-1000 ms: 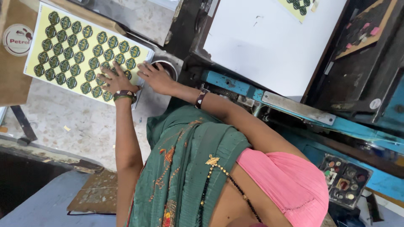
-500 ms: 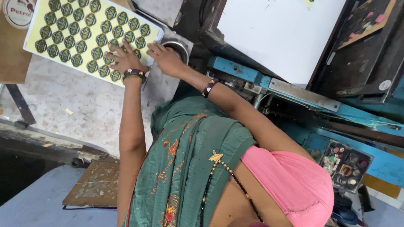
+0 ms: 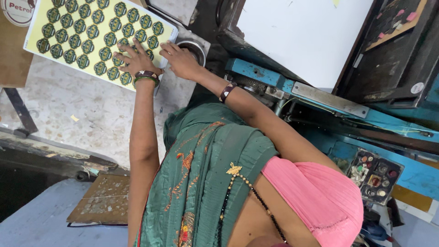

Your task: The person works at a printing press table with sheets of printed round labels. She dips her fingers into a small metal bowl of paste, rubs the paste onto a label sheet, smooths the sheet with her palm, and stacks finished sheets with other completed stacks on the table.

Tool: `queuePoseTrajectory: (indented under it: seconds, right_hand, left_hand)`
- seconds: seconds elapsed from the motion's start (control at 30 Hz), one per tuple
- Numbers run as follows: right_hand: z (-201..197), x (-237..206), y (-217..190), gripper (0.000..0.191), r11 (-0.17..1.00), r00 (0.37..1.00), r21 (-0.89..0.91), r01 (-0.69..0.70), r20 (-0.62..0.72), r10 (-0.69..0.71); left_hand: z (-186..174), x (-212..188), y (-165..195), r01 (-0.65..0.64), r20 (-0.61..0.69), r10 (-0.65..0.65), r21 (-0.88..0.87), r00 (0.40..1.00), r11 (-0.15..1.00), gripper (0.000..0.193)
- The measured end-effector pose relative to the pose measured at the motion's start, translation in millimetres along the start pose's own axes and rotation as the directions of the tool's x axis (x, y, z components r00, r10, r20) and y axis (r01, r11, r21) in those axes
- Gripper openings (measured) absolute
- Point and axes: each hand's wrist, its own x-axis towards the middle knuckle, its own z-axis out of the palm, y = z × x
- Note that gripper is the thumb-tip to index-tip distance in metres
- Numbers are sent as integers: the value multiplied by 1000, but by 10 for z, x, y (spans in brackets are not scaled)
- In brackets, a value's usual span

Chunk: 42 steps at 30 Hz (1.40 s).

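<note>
A yellow sheet point(image 3: 87, 32) printed with rows of round green labels lies on a grey stone surface at the upper left. My left hand point(image 3: 131, 56), with green and dark bangles at the wrist, rests flat on the sheet's near right corner, fingers spread. Just beside it, my right hand point(image 3: 179, 59) is at the sheet's right edge with its fingers curled onto that edge. A dark bangle sits on that forearm. Part of the sheet's corner is hidden under both hands.
A round metal ring point(image 3: 194, 46) sits right behind my right hand. A blue press machine point(image 3: 329, 98) with a large white board point(image 3: 306, 36) fills the right side, and its button panel point(image 3: 375, 176) is lower right. Brown cardboard point(image 3: 13, 59) lies left; a worn mat point(image 3: 103, 201) is below.
Both hands stay on the sheet's corner. The view has shifted, so sheet and hands sit higher and further right in the frame; the right hand has closed in on the sheet's edge.
</note>
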Motion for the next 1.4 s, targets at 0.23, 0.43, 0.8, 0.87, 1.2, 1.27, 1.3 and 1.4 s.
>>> queuePoseTrajectory:
  seconds: [0.23,0.43,0.8,0.87,1.2,1.27,1.3,1.4]
  right_hand:
    - [13,-5,9,71,1000,1000,-2,-4,11,5]
    - [13,0,7,72,1000,1000,-11,-10,3,10]
    - [33,13,-36,70,999,999,-21,-32,3,32]
    - [43,15,-39,70,999,999,-19,-34,8,34]
    - [58,36,-58,69,998,999,-56,-39,18,40]
    - [51,26,-54,69,998,999,-48,-30,18,30]
    - [47,22,-51,69,998,1000,-56,-24,6,25]
    - [37,20,-41,69,997,1000,-79,-6,-9,5]
  left_hand:
    - [5,-11,34,6,-13,-6,-7,1000,1000,144]
    - [-8,-18,59,8,-15,-8,-13,1000,1000,143]
    - [-17,5,29,0,-16,1,34,1000,999,146]
    - [-5,9,24,3,-15,-3,41,1000,999,146]
    - [-7,-17,-40,-11,-41,11,13,999,1000,146]
    - [-17,-23,-35,-8,-38,8,16,999,1000,146]
    - [-23,-25,-34,-9,-36,10,14,999,1000,145]
    - [-33,-47,-27,-13,-45,13,7,999,1000,144]
